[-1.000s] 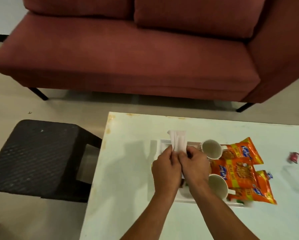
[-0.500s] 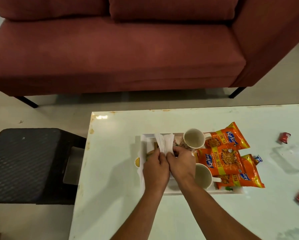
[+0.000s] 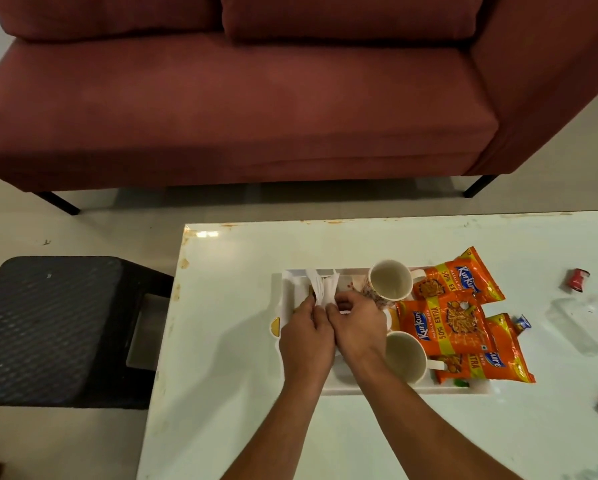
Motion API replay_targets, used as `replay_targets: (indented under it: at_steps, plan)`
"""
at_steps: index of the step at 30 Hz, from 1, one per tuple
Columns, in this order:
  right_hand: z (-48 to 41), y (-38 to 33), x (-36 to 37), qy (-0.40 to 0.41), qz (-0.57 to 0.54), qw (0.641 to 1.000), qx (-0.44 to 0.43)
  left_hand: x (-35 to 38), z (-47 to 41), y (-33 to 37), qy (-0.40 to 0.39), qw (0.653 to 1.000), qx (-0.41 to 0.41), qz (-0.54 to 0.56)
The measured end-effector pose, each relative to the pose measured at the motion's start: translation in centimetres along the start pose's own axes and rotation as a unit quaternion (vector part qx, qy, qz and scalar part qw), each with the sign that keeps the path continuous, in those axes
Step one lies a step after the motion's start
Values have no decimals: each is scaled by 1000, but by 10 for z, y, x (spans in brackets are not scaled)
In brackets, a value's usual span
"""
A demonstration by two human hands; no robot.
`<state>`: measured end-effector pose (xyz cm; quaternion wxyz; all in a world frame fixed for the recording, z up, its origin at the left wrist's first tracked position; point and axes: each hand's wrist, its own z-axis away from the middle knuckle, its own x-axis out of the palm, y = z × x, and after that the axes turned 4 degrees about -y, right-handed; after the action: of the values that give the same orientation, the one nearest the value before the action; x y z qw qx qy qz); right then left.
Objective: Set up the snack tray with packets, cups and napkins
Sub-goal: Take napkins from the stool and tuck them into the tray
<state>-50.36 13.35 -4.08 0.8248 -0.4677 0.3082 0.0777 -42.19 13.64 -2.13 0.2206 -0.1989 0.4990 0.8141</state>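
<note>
Both hands, left and right, pinch one fan of napkins at the tray's left end. Two cups stand mid-tray; three packets overlap its right end.

Both hands low over the white tray on the table, left hand and right hand side by side, fingers pinched on a fanned bundle of white napkins standing up just beyond the fingertips. Right of the fingers, a cup tipped open toward the camera; nearer, beside the right wrist, a second cup. Further right of the fingers, three orange snack packets overlapping across the tray's edge. Far right of the fingers, small red wrappers and a clear plastic piece. Beyond the fingers, a maroon sofa; far left, a black stool.
</note>
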Motion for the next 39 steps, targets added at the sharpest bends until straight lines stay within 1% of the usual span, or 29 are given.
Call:
replay_targets:
  at_steps: [4,14,16,17,19,21,23,29,39]
  plan:
    - [3,5,2,16,29,999,-3,-1,-1,-7,-10,999,17,-38]
    - [23,18,15,7,67,998,-7,-3,5,-21,65,997,29,-43]
    - [27,21,18,8,85,996,-3,-8,1,-24,79,996,12,-42]
    - [28,23,19,8,92,996,-1,-10,-2,-25,73,996,-2,-45]
    - [30,27,22,1,95,995,3,-14,-7,-31,35,997,-20,-64]
    - [32,31,25,-2,89,996,4,-13,-9,-37,-15,996,-13,-83]
    - [33,34,28,-1,82,997,0,-11,-9,-42,-40,994,-5,-98]
    - [33,38,31,21,86,996,-11,-7,-8,-47,-35,996,16,-81]
    - [38,35,37,50,85,995,8,-16,-12,-51,-61,992,38,-104]
